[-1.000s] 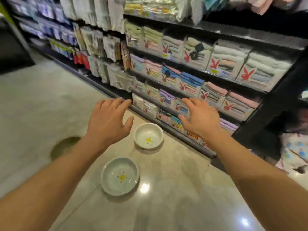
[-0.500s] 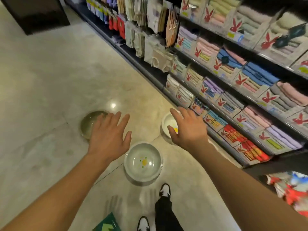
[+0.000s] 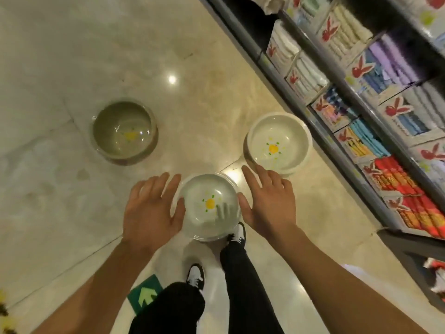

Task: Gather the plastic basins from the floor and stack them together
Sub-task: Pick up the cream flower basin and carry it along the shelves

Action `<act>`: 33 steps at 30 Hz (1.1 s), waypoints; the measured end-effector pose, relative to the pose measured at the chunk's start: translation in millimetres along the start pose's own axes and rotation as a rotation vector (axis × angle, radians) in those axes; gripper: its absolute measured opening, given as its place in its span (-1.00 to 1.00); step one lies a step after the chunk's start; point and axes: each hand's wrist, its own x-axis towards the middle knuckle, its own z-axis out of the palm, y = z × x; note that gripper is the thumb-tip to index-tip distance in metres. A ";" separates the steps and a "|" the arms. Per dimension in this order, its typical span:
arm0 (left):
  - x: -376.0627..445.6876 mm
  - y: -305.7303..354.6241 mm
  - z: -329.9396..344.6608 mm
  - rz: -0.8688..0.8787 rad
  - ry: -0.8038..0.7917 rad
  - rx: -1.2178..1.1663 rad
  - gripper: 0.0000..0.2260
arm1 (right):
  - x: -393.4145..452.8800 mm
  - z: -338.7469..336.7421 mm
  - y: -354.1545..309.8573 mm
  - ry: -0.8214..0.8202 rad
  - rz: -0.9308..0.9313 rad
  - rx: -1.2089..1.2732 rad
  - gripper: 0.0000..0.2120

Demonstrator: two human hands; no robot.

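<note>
1. Pale plastic basin sits on the floor just ahead of the shoes.
2. Left hand and right hand flank its rim, fingers spread wide, gripping nothing.
3. White basin near the shelf; olive basin well apart, leftward.

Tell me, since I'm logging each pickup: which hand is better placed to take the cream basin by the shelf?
Right. The right hand has fingertips nearly at the cream basin's near rim; the left hand is beyond the clear basin.
</note>
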 end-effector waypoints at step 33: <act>154.5 -128.1 500.5 -0.337 -0.019 -0.332 -0.41 | 192.2 488.2 108.7 0.151 0.536 0.362 -0.13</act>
